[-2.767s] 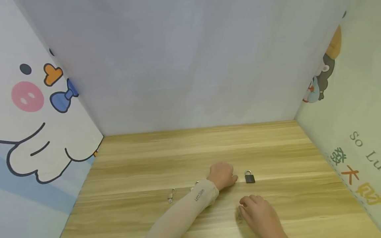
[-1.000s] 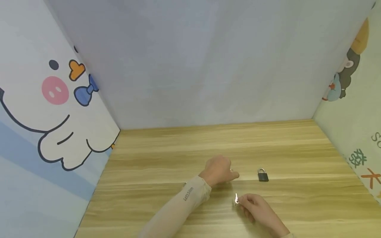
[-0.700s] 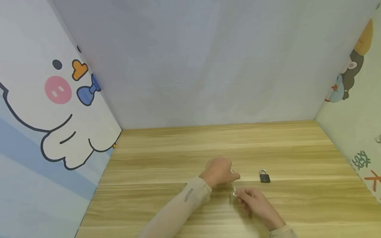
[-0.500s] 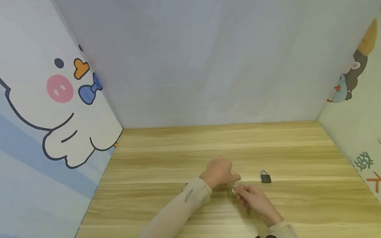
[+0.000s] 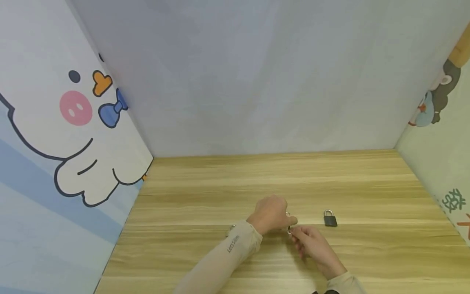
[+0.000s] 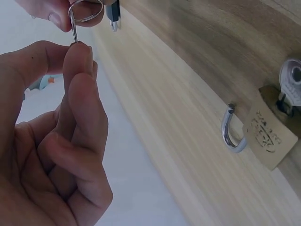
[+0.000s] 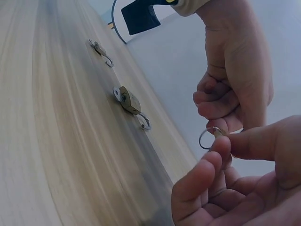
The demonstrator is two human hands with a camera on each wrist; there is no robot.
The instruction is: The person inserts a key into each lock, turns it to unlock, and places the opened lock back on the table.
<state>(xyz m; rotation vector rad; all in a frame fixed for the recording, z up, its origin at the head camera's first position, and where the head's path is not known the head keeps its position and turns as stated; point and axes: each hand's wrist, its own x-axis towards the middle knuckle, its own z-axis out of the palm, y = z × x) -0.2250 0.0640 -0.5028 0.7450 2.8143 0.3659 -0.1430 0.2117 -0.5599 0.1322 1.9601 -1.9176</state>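
Note:
My left hand [image 5: 271,214] pinches a thin metal ring [image 6: 96,18] between thumb and fingertips. Close against it, my right hand [image 5: 310,245] pinches a small metal key [image 7: 218,133], mostly covered by the fingers. Both hands meet above the table. In the right wrist view, the ring lies right at the key, but whether it passes through it I cannot tell. A black padlock [image 5: 330,221] with a closed shackle lies right of the hands. Brass padlocks with open shackles lie to the left: the nearer padlock [image 7: 130,101] and the farther padlock [image 7: 99,49], keys inserted.
The wooden table [image 5: 205,183] is backed by a pale wall [image 5: 249,81]. Cartoon-printed panels stand at its left and right sides. The left sleeve [image 5: 224,255] hides part of a padlock in the head view. A dark device [image 7: 141,19] sits by the left wrist.
My right hand has lifted the key from the table and brought it up to the ring at my left fingers. The left hand stays nearly in place. The head view has shifted slightly.

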